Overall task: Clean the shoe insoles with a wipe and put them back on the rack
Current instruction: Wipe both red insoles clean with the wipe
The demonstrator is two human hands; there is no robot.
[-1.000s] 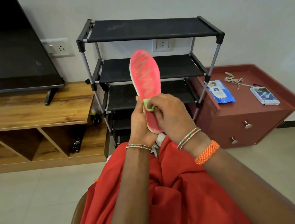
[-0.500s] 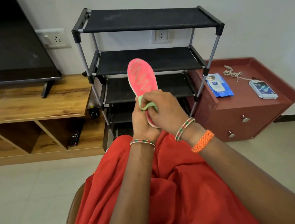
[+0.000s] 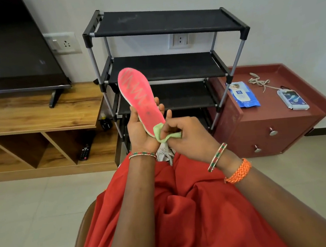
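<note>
Insole: a pink insole (image 3: 139, 100) with a pale zigzag pattern, held up in front of the rack, toe end tilted up and to the left, heel end down by the hands.
Marks: a few small dark specks show on the lower half of the pink face.
Left hand: the left hand (image 3: 142, 129) cradles the insole from behind and below, fingers curled round its right edge, thumb along its left edge.
Wipe: a light green wipe (image 3: 164, 134), folded and crumpled, touches the heel end of the insole.
Right hand: the right hand (image 3: 187, 136) pinches the wipe between curled fingers and thumb, just right of the heel end; the fingers are closed tight on the cloth.
Wrists: a beaded bangle on each wrist, plus an orange woven band on the right.
Lap: red cloth (image 3: 185, 210) covers the person's legs; a bit of pale grey fabric shows below the hands.
Rack: a black shoe rack (image 3: 166, 21) with grey poles stands against the wall right behind the insole; its visible shelves are bare.
Cabinet: a dark red cabinet (image 3: 288, 128) stands just right of the rack; on its top lie a blue wipes pack (image 3: 243, 94), a loose pale shoelace (image 3: 259, 81) and a small packet (image 3: 293, 102).
Bench: a wooden bench (image 3: 37, 116) left of the rack carries a television (image 3: 12, 55); a remote (image 3: 84, 150) lies in its lower compartment.
Floor: pale tiles.
</note>
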